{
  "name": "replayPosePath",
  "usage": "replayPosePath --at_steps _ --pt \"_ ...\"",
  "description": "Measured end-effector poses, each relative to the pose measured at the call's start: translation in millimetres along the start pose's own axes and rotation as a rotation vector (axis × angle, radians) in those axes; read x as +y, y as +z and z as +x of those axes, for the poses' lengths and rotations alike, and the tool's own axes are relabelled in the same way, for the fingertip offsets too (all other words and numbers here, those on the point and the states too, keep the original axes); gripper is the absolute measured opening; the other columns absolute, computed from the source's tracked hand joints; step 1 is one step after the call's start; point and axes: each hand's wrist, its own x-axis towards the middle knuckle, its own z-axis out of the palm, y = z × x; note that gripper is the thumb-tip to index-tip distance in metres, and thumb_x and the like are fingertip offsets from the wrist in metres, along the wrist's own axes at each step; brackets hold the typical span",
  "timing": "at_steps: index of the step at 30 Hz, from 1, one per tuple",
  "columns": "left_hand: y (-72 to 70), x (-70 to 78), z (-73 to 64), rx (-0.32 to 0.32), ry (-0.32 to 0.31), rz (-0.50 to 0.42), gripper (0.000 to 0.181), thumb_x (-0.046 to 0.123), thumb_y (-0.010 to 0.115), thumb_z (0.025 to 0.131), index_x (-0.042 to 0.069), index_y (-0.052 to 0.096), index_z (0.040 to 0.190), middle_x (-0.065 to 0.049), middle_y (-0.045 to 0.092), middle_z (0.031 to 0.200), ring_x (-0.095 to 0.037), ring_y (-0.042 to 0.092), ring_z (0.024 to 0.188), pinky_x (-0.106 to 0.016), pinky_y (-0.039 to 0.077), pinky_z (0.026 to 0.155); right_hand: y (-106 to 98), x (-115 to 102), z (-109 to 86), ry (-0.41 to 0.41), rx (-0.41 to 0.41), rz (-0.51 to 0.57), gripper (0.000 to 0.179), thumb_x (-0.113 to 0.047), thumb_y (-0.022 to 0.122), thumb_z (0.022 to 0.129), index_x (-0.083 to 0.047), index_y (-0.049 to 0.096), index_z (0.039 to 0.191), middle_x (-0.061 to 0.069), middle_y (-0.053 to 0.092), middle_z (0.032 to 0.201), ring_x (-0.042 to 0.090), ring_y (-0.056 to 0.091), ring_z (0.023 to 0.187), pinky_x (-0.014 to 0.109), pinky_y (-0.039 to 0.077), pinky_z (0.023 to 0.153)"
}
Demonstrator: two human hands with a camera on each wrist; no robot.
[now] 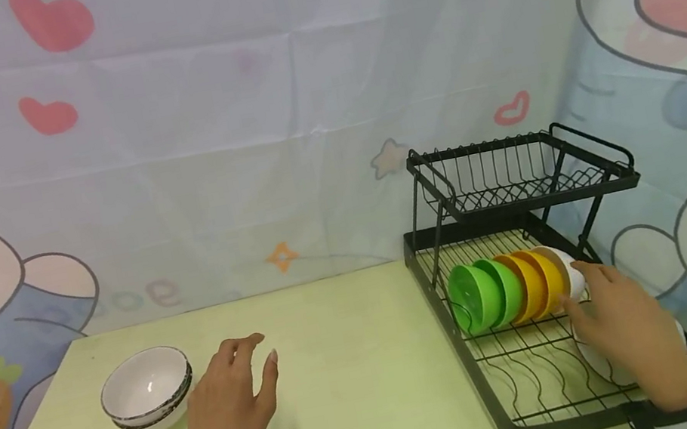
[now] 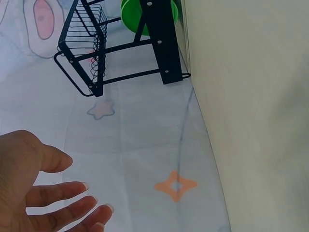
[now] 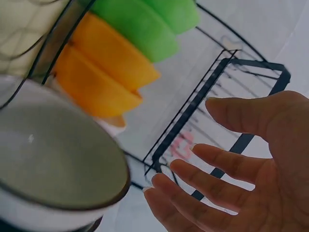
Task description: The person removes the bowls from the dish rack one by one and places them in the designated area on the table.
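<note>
- A white bowl [image 1: 573, 271] is standing on edge in the dish rack, right of centre in the head frame, ending a row just beside the orange bowls [image 1: 551, 277].
- The right hand [image 1: 636, 328] is reaching over that bowl at the lower right, its fingers partly spread and gently bent, gripping nothing; whether a fingertip is touching the rim, I cannot tell.
- A second white bowl [image 1: 601, 361] is sitting nearer the front of the rack, partly hidden beneath that hand.
- In the right wrist view, a dark-rimmed bowl [image 3: 53, 150] is filling the lower left, apart from the fingers.
- Two green bowls [image 1: 474, 299] are leaning at the row's left end.
- The black dish rack [image 1: 561, 428] is occupying the right of the frame, its raised upper basket [image 1: 527, 201] standing over the rear.
- The left hand [image 1: 227, 396] is hovering at the lower left, thumb and fingers apart, holding nothing.
- Two stacked white bowls [image 1: 148, 387] are resting just beside it on the pale desk [image 1: 358, 373].
- A printed backdrop [image 1: 195, 118] is hanging behind, showing red hearts.
</note>
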Motion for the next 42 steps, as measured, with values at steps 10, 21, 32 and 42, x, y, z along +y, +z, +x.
replayPosePath --at_steps 10,21,32,42 --pt "-1.2 0.8 -0.2 -0.046 -0.006 0.0 0.026 0.024 0.071 0.091 0.011 0.07 0.113 -0.007 0.069 0.102 -0.014 0.056 0.059 -0.026 0.038 0.048 5.2 36.9 -7.4 -0.022 0.017 -0.071 0.064 -0.025 0.067 0.091 0.019 0.045 0.133 0.045 0.045 0.129 0.063 0.048 0.109 0.071 0.04 0.091" --pt "-0.8 2.9 0.6 -0.028 0.003 -0.007 0.025 0.022 0.072 0.09 0.011 0.07 0.112 -0.007 0.069 0.101 -0.015 0.057 0.06 -0.027 0.039 0.048 13.5 47.4 -13.3 -0.086 0.067 -0.167 0.054 -0.018 0.074 0.083 0.018 0.056 0.12 0.042 0.055 0.118 0.062 0.052 0.099 0.069 0.042 0.086" --pt "0.5 2.8 -0.5 -0.023 0.012 -0.008 0.026 0.022 0.072 0.089 0.01 0.07 0.112 -0.007 0.069 0.101 -0.015 0.058 0.06 -0.028 0.041 0.049 28.3 45.0 -13.0 -0.222 0.214 -0.257 0.047 -0.005 0.084 0.068 0.019 0.063 0.103 0.036 0.065 0.101 0.053 0.058 0.092 0.062 0.042 0.088" --pt "2.6 1.5 -0.1 -0.04 0.004 -0.001 0.026 0.024 0.071 0.091 0.011 0.07 0.113 -0.007 0.069 0.102 -0.013 0.056 0.061 -0.027 0.04 0.05 32.9 40.2 -12.9 -0.224 0.242 -0.209 0.046 0.017 0.074 0.056 0.011 0.068 0.102 0.028 0.07 0.101 0.051 0.059 0.09 0.062 0.046 0.081"
